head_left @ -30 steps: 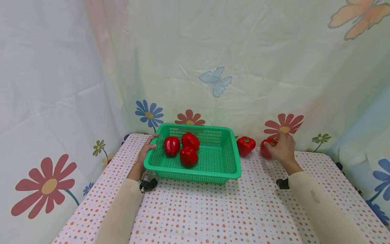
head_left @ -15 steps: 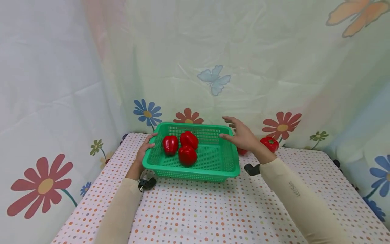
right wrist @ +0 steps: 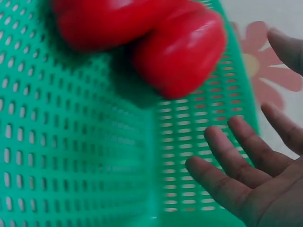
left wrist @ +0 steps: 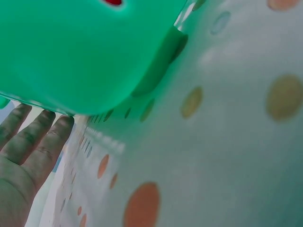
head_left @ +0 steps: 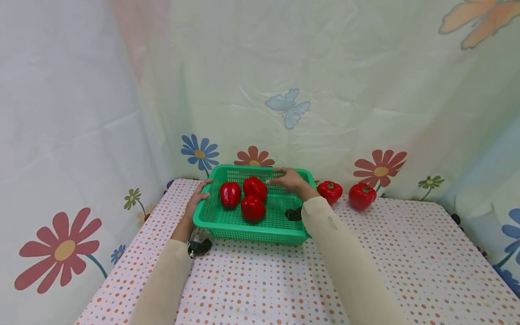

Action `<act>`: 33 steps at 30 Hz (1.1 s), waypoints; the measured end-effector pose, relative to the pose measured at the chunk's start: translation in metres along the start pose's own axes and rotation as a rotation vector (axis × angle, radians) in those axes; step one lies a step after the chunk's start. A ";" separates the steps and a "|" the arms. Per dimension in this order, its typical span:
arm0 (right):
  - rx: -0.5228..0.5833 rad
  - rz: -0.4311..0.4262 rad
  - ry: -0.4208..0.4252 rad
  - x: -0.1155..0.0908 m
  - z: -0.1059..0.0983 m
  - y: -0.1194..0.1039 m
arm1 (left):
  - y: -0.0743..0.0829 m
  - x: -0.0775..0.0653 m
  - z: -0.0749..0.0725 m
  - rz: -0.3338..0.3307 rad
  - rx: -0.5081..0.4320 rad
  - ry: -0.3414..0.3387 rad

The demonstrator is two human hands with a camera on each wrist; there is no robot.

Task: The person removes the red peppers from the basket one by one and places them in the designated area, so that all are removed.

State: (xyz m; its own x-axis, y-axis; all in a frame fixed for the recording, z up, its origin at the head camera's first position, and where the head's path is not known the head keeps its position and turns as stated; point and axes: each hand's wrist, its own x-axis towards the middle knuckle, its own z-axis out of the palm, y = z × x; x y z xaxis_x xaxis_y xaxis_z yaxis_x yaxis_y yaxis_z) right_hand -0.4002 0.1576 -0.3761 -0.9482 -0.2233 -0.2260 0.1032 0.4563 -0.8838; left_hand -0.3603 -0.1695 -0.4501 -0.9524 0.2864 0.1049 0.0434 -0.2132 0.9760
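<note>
A green plastic basket [head_left: 260,230] holds three red bell peppers [head_left: 230,195] toward its left side. My left hand [head_left: 194,205] touches the basket's left rim; in the left wrist view its straight fingers [left wrist: 45,144] reach the basket's edge. Over the back right part of the basket is my right hand [head_left: 290,181], fingers spread and nothing in them. In the right wrist view two peppers [right wrist: 182,49] lie ahead of its fingertips, apart from them. Outside the basket, to its right, stand two more red bell peppers, one near the rim [head_left: 330,192] and one farther right [head_left: 362,196].
The table has a white cloth [head_left: 243,284] with coloured dots. A pale curtain [head_left: 345,90] printed with flowers and butterflies hangs right behind the basket and along both sides.
My right hand has left the far-right bell pepper and moved left, empty, past the basket's right rim to above its inside. The left hand stays at the left rim.
</note>
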 end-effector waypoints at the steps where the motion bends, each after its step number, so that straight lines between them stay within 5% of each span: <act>1: -0.001 0.003 -0.003 0.003 0.004 0.002 | 0.000 -0.001 0.000 0.000 -0.002 0.001; 10: -0.096 -0.092 0.039 0.021 0.023 0.014 | 0.003 -0.003 -0.004 0.006 -0.017 -0.004; 18: -0.432 -0.102 0.008 0.027 0.032 0.019 | 0.004 -0.005 -0.006 0.000 -0.008 -0.015; 33: -0.546 -0.101 -0.019 0.024 0.048 0.014 | 0.005 -0.008 -0.007 0.012 0.006 -0.009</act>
State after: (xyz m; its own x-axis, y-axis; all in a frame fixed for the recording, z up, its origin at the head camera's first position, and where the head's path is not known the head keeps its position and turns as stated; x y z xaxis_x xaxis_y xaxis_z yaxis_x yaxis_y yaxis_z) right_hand -0.4069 0.1172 -0.4131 -0.9392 -0.3024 -0.1625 -0.1638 0.8108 -0.5620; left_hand -0.3549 -0.1797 -0.4477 -0.9489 0.2925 0.1183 0.0567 -0.2109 0.9759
